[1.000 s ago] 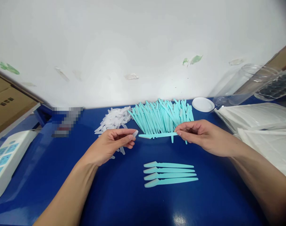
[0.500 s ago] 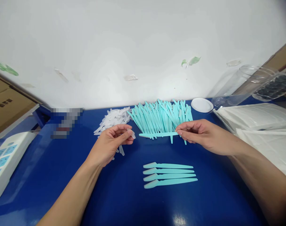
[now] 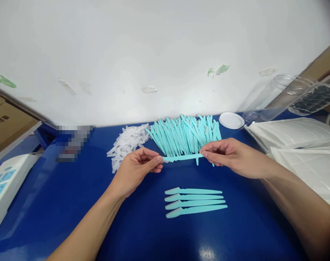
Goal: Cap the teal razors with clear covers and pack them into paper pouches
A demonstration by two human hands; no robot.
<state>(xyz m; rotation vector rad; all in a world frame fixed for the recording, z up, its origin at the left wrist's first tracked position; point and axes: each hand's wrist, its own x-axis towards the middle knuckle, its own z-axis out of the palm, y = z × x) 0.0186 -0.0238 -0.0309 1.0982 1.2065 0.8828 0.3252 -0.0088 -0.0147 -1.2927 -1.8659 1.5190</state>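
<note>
Pinched by its handle end, a teal eyebrow razor lies level in my right hand. My left hand is closed at the razor's blade end on a translucent blade cap, mostly covered by the thumb and fingers. How far the cap sits over the blade I cannot tell. Behind the hands spreads a pile of teal razors, and left of it a heap of loose translucent caps. Several razors lie in a row nearer me, blade ends to the left.
A white round lid and a clear plastic jar are at the back right. White padded packages lie on the right. On the left are a power strip and a cardboard box. A white wall bounds the blue table.
My left hand has moved right with the cap and now meets the razor's blade end. My right hand has stayed nearly in place, still holding the razor.
</note>
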